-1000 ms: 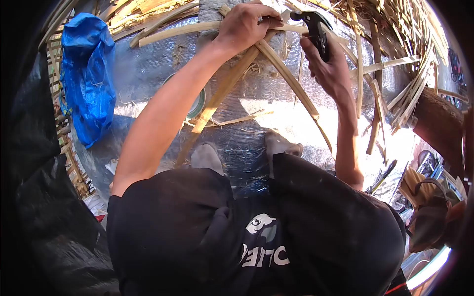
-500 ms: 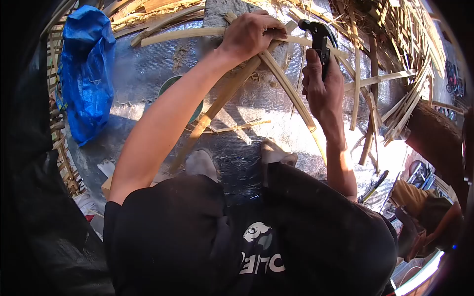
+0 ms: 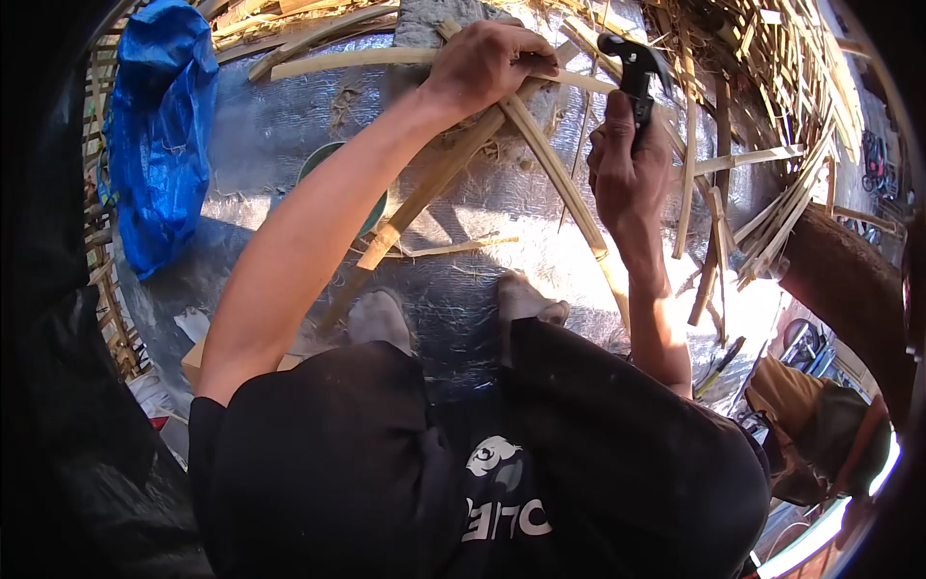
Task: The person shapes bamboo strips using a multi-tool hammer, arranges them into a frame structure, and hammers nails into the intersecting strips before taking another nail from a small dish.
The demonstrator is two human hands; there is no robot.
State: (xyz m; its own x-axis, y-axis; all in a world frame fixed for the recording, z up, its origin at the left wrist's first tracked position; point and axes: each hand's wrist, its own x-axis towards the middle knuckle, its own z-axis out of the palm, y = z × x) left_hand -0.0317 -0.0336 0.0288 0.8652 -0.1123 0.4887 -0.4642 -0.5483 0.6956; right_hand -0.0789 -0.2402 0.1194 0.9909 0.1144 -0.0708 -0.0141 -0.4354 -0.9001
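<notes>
My left hand (image 3: 490,66) is closed, its fingertips pinched together over the spot where several bamboo strips meet. What lies between those fingertips is too small to make out. A light curved bamboo strip (image 3: 352,61) passes under this hand from left to right. Two more pieces, a bamboo slat (image 3: 439,183) and a grooved bamboo strip (image 3: 559,174), spread down toward my feet from the same crossing. My right hand (image 3: 629,169) is wrapped round the handle of a black claw hammer (image 3: 639,72), held upright to the right of the crossing.
Shiny foil sheeting (image 3: 280,125) covers the floor. A blue plastic bag (image 3: 164,135) lies at left, and a green round container (image 3: 374,214) is partly behind my left arm. Bamboo strips (image 3: 805,106) are heaped at right, near a log (image 3: 849,285). Another person (image 3: 820,415) is at lower right.
The hammer head has swung slightly to the right and tilted. My left hand stays at the bamboo crossing. The whole view has shifted a little.
</notes>
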